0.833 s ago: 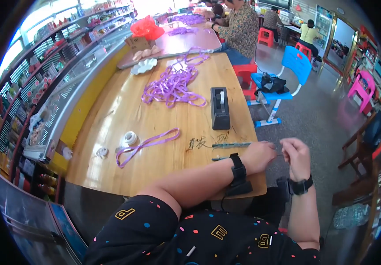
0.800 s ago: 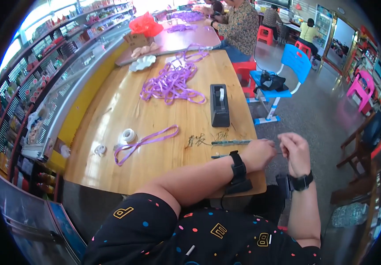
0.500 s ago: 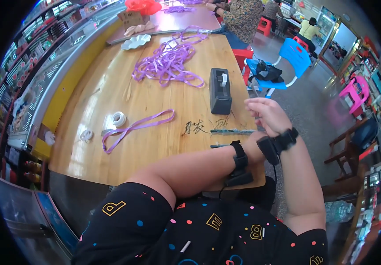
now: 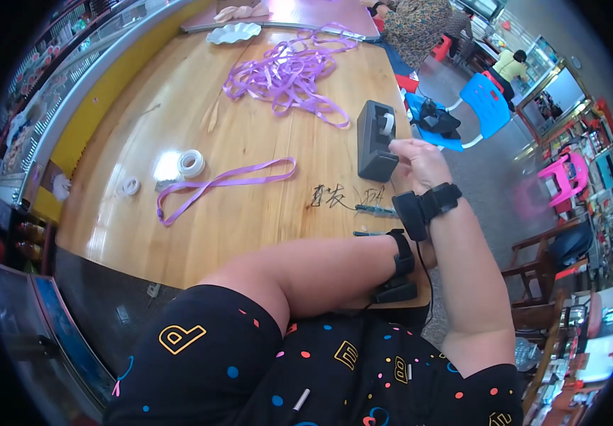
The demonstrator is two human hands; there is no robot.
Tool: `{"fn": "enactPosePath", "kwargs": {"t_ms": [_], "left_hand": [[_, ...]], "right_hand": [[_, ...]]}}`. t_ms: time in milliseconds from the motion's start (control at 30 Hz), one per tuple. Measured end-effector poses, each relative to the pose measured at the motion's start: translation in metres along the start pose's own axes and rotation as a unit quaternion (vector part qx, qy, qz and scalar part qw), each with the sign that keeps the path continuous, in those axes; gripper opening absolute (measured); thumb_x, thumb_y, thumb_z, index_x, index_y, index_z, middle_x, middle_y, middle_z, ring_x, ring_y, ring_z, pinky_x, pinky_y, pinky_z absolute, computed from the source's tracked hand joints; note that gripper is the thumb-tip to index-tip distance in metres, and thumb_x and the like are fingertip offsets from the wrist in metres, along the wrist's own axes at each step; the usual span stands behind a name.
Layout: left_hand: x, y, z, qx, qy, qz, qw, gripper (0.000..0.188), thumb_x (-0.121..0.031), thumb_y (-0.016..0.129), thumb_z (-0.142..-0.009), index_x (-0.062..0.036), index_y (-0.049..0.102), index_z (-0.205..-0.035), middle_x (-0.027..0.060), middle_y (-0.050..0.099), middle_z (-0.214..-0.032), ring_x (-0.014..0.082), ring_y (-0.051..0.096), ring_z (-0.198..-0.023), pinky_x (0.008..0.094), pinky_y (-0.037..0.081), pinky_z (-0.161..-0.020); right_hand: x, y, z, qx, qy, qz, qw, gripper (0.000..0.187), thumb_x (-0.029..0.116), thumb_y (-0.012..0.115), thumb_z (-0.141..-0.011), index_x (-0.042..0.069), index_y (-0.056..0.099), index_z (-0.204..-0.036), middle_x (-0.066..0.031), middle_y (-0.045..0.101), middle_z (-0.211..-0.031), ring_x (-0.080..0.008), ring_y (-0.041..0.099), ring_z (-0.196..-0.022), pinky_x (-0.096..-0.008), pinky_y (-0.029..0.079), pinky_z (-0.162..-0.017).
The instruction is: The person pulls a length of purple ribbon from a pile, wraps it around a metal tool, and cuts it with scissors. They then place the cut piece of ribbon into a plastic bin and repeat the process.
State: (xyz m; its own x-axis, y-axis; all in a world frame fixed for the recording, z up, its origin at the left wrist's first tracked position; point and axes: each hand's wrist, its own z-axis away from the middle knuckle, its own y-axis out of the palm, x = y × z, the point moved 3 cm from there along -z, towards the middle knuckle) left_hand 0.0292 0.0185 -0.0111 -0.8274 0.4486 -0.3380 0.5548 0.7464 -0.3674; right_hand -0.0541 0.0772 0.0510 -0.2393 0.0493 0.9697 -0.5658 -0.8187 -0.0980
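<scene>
My right hand [image 4: 420, 163] reaches over the table's right edge, beside the black tape dispenser [image 4: 375, 153]. Its thumb and fingers are pinched together near the dispenser's roll of tape [image 4: 389, 124]; whatever lies between them is too small to make out. My left forearm crosses in front of me, and the left hand [image 4: 426, 253] is mostly hidden behind the right wrist, its fingers out of sight. Close by lie two thin dark-green strips [image 4: 376, 211]. A looped purple ribbon [image 4: 228, 176] rests on the wood to the left.
A tangled heap of purple ribbon [image 4: 285, 82] covers the far middle of the wooden table [image 4: 129, 220]. White tape rolls [image 4: 191, 163] sit at the left, a white scalloped dish [image 4: 233, 33] at the back. Beyond the right edge stands a blue chair [image 4: 485, 106] with a black bag.
My right hand has moved left, up against the tape dispenser, still pinched. The view has shifted, so the table's things sit elsewhere in the picture. The left arm stays crossed.
</scene>
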Motion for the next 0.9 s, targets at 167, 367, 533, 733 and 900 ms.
{"fn": "enactPosePath", "kwargs": {"t_ms": [167, 367, 533, 733, 900], "left_hand": [[0.014, -0.009, 0.000, -0.022, -0.013, 0.017, 1.000, 0.013, -0.007, 0.052, -0.082, -0.0080, 0.062, -0.090, 0.0091, 0.062, -0.082, 0.0218, 0.062, -0.071, 0.0317, 0.050, -0.064], [0.019, -0.010, 0.007, -0.032, -0.014, 0.044, 0.998, 0.013, -0.007, 0.053, -0.081, -0.0090, 0.063, -0.089, 0.0087, 0.063, -0.082, 0.0222, 0.063, -0.071, 0.0327, 0.050, -0.065], [0.025, -0.003, 0.002, -0.034, -0.009, 0.070, 0.997, 0.014, -0.008, 0.053, -0.080, -0.0098, 0.063, -0.089, 0.0083, 0.063, -0.082, 0.0225, 0.063, -0.071, 0.0335, 0.051, -0.065], [0.025, 0.008, -0.002, -0.032, -0.003, 0.105, 0.994, 0.014, -0.008, 0.054, -0.079, -0.0108, 0.064, -0.089, 0.0079, 0.064, -0.082, 0.0228, 0.064, -0.071, 0.0346, 0.052, -0.066], [0.012, 0.012, 0.000, 0.082, -0.067, 0.122, 0.987, 0.011, -0.009, 0.055, -0.079, -0.0118, 0.062, -0.086, 0.0069, 0.063, -0.080, 0.0251, 0.064, -0.073, 0.0356, 0.051, -0.065]], "right_hand": [[0.017, 0.008, 0.039, -0.010, -0.035, -0.015, 0.999, 0.007, 0.013, 0.067, -0.082, 0.008, 0.062, -0.084, 0.0017, 0.061, -0.073, -0.0053, 0.051, -0.059, -0.0211, 0.037, -0.053], [-0.004, 0.008, 0.049, 0.014, 0.058, 0.014, 0.998, 0.007, 0.010, 0.065, -0.083, 0.006, 0.059, -0.082, -0.0015, 0.060, -0.069, -0.0056, 0.048, -0.051, -0.0191, 0.039, -0.045], [-0.015, 0.004, 0.038, 0.035, 0.075, 0.020, 0.996, 0.008, 0.009, 0.066, -0.081, 0.006, 0.058, -0.082, -0.0016, 0.060, -0.067, -0.0059, 0.047, -0.050, -0.0204, 0.039, -0.043], [-0.018, -0.001, 0.036, 0.037, 0.076, 0.145, 0.986, 0.004, 0.003, 0.064, -0.079, 0.003, 0.060, -0.081, -0.0024, 0.058, -0.066, -0.0060, 0.048, -0.048, -0.0203, 0.037, -0.042], [0.021, -0.032, 0.059, 0.030, -0.057, 0.147, 0.987, 0.008, 0.012, 0.063, -0.083, 0.004, 0.063, -0.086, 0.0020, 0.058, -0.069, -0.0034, 0.049, -0.056, -0.0173, 0.039, -0.051]]}}
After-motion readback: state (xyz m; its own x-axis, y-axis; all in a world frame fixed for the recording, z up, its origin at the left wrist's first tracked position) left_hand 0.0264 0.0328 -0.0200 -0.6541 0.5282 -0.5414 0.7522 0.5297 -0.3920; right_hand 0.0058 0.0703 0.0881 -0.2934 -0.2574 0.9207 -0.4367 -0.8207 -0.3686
